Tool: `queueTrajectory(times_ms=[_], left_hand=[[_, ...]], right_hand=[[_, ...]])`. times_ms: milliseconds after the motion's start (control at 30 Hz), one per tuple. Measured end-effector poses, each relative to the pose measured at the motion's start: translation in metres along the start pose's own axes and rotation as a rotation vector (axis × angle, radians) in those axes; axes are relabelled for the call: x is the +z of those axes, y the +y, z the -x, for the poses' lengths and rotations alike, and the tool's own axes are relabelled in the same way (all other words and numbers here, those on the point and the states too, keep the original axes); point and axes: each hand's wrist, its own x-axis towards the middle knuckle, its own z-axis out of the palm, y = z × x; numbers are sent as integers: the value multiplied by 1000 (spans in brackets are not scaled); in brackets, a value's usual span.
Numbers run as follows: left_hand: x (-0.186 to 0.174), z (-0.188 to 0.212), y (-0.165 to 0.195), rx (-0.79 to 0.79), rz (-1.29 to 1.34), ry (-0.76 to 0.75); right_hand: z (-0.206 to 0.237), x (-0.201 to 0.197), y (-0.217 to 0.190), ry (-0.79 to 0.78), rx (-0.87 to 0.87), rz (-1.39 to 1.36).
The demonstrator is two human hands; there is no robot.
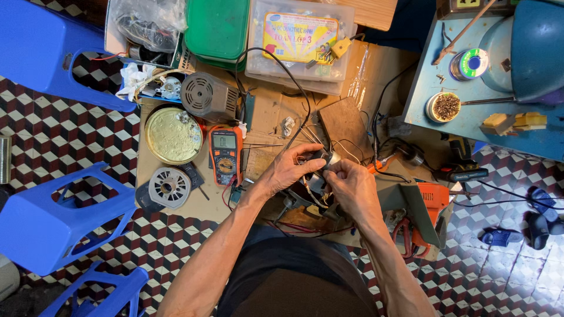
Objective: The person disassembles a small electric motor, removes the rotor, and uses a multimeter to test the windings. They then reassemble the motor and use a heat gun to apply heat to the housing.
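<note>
Both hands meet over the middle of the brown cardboard-covered tabletop (270, 111), closed around a small dark motor part with a metal rim and thin wires (322, 159). Most of that part is hidden: the left hand (291, 170) wraps it from one side with fingers curled over the top, the right hand (351, 186) covers its near side, and only a dark top with a silvery edge and some pale wire loops show between them. What lies beneath the hands is too cluttered to make out.

Just beyond the left hand lies an orange digital multimeter (225, 154), its black lead running up across the tabletop. Farther out on that side sit a round brass-coloured tin lid (173, 135), a grey ribbed motor housing (208, 97) and a grey plastic fan hub (169, 188). Near the right hand rests an orange power tool (432, 202). Blue plastic stools (56, 217) stand on the chequered tile floor (53, 135).
</note>
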Motion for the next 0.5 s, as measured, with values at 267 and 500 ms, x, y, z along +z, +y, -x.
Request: queueTrajectory(times_ms=[267, 500], left_hand=[[-3, 5, -2, 6, -21, 19], [-6, 5, -8, 69, -131, 2]], right_hand=[[8, 5, -4, 61, -49, 18], [21, 15, 12, 99, -110, -103]])
